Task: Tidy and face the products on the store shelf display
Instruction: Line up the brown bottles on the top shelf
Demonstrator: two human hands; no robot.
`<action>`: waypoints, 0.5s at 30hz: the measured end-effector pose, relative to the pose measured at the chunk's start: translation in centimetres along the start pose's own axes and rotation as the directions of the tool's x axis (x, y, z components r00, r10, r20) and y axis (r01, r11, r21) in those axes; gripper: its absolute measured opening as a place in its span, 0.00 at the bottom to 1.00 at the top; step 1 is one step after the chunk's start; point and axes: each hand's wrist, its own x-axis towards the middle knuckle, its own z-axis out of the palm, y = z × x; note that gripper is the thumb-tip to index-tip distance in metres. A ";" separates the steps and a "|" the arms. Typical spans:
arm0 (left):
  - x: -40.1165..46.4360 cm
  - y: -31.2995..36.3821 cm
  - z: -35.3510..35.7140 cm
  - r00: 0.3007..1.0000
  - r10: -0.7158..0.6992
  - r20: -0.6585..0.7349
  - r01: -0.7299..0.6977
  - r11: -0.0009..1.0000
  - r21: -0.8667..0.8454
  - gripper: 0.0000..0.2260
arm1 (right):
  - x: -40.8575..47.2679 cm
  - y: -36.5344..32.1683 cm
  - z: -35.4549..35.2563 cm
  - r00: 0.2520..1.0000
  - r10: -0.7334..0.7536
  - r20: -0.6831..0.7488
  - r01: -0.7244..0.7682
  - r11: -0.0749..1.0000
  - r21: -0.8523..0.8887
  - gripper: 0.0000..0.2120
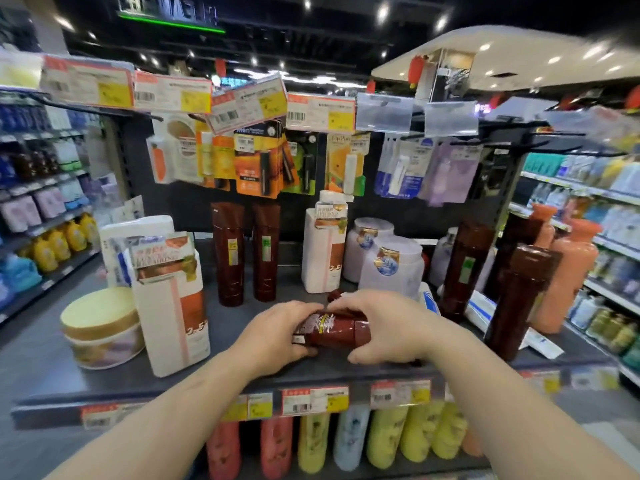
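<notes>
Brown bottle lies sideways near shelf front edge w/ my left hand & right hand both wrapped round it; if I swing it up carelessly it could clip upright brown bottles behind, toppling them.

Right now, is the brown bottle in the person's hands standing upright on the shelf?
No: the brown bottle lies on its side, gripped by the left hand and right hand.
</notes>
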 end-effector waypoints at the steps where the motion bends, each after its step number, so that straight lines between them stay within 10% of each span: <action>1: -0.1 -0.1 -0.1 0.999 -0.027 -0.028 0.026 0.999 -0.047 0.33 | 0.3 0.1 -0.5 0.999 -0.002 -0.046 0.003 1.000 0.015 0.38; 6: -0.6 -0.5 -1.7 0.965 -0.258 -0.037 0.225 0.897 -0.381 0.32 | 1.7 0.1 -1.4 0.959 0.131 -0.253 -0.041 0.943 0.329 0.51; 15: -1.8 -1.4 -2.7 0.937 -0.323 0.132 0.332 0.708 -0.623 0.25 | 4.0 -0.5 5.2 0.977 0.214 0.023 -0.208 0.914 0.349 0.46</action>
